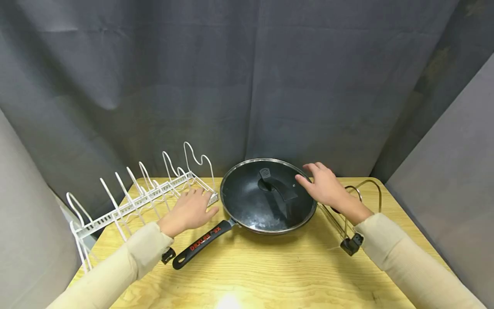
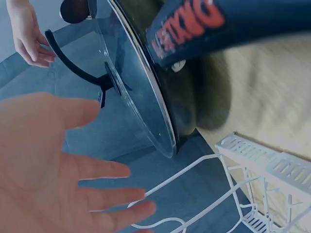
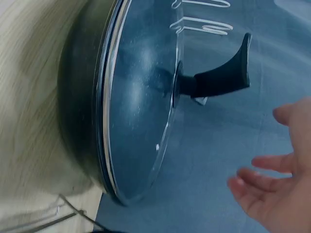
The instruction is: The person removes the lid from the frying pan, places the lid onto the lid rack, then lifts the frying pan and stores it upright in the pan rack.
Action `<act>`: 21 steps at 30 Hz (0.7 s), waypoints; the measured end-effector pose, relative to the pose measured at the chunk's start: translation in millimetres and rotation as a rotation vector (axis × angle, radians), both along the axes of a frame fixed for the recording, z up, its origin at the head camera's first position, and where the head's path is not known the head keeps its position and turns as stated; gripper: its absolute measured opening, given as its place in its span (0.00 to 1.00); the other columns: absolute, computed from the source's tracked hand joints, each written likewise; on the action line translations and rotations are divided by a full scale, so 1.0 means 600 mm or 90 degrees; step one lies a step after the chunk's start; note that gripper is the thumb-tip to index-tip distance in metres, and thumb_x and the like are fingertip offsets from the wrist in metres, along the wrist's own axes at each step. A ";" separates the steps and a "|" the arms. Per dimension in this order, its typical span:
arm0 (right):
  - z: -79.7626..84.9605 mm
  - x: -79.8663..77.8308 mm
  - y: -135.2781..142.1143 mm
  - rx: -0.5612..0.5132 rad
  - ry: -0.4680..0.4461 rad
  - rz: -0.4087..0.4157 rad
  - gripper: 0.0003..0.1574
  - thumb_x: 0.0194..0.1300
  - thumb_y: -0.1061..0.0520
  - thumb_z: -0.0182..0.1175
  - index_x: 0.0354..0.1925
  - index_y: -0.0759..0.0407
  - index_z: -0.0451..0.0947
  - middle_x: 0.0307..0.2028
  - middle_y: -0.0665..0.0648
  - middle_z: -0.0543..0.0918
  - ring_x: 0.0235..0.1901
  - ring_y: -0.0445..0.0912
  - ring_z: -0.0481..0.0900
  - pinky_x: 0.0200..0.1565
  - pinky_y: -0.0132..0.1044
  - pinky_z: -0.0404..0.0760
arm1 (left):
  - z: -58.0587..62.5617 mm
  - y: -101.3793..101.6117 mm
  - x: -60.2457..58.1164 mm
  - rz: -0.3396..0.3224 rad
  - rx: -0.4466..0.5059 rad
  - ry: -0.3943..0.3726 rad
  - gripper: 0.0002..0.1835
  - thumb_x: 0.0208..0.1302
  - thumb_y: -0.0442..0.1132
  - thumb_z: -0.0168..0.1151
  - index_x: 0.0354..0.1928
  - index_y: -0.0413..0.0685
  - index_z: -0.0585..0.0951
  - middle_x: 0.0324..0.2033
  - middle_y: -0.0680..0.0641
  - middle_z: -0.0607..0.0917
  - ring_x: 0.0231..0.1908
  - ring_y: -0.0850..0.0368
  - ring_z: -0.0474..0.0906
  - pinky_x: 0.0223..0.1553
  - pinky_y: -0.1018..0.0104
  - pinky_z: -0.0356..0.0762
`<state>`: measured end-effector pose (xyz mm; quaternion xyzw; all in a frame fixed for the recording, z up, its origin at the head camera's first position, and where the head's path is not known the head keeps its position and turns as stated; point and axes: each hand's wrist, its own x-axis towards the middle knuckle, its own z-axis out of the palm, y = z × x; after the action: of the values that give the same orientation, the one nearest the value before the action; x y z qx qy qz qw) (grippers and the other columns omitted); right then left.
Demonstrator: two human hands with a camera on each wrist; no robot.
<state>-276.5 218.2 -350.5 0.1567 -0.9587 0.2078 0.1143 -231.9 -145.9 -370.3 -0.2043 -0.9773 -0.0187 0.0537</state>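
Cream sleeves (image 1: 115, 266) reach in from both near corners over the wooden table (image 1: 270, 274). A black pan handle (image 1: 202, 244) with red lettering slants toward the near left. Close to it, the left grip (image 1: 191, 209) hovers with straight, spread fingers, overlapping the right part of a white wire rack (image 1: 135, 204) in the head view. On the right, a gold wire rack (image 1: 332, 216) is partly hidden by the arm. The dark wok (image 3: 80, 102) sits on the table between the racks, covered by a metal-rimmed glass lid (image 1: 251, 197) with a curved black knob (image 1: 278, 186). The right grip (image 1: 324, 184), fingers loose and parted, hangs by the lid's far right edge, apart from the knob. Behind everything hangs a grey curtain (image 1: 270, 86).
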 end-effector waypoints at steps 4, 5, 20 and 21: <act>-0.006 -0.001 -0.008 -0.043 -0.015 0.032 0.28 0.70 0.45 0.52 0.50 0.69 0.74 0.40 0.62 0.80 0.40 0.54 0.79 0.44 0.50 0.76 | -0.008 -0.005 0.013 -0.002 -0.006 -0.052 0.27 0.66 0.56 0.52 0.51 0.38 0.76 0.44 0.39 0.79 0.43 0.41 0.77 0.39 0.45 0.75; -0.007 -0.001 -0.010 -0.051 -0.029 0.035 0.27 0.70 0.45 0.52 0.50 0.68 0.75 0.38 0.61 0.81 0.39 0.53 0.79 0.43 0.50 0.76 | -0.011 -0.007 0.016 -0.001 -0.006 -0.064 0.27 0.67 0.56 0.52 0.53 0.39 0.76 0.44 0.39 0.79 0.43 0.41 0.77 0.37 0.45 0.76; -0.045 0.009 -0.030 -0.169 -0.230 0.079 0.26 0.70 0.43 0.51 0.40 0.67 0.78 0.20 0.55 0.80 0.20 0.46 0.80 0.28 0.39 0.80 | -0.081 -0.004 0.035 -0.028 0.119 -0.182 0.27 0.70 0.56 0.48 0.49 0.36 0.77 0.35 0.41 0.82 0.38 0.47 0.80 0.41 0.53 0.75; -0.047 0.009 -0.031 -0.193 -0.250 0.080 0.25 0.70 0.44 0.52 0.38 0.67 0.78 0.21 0.58 0.80 0.20 0.47 0.81 0.28 0.40 0.81 | -0.086 -0.003 0.037 -0.035 0.134 -0.183 0.25 0.70 0.55 0.49 0.46 0.37 0.77 0.31 0.43 0.82 0.33 0.49 0.79 0.37 0.55 0.75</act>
<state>-271.0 199.4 -378.6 0.1538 -0.9087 0.3826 -0.0651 -209.4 -147.8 -421.9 -0.2192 -0.9616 -0.1510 -0.0662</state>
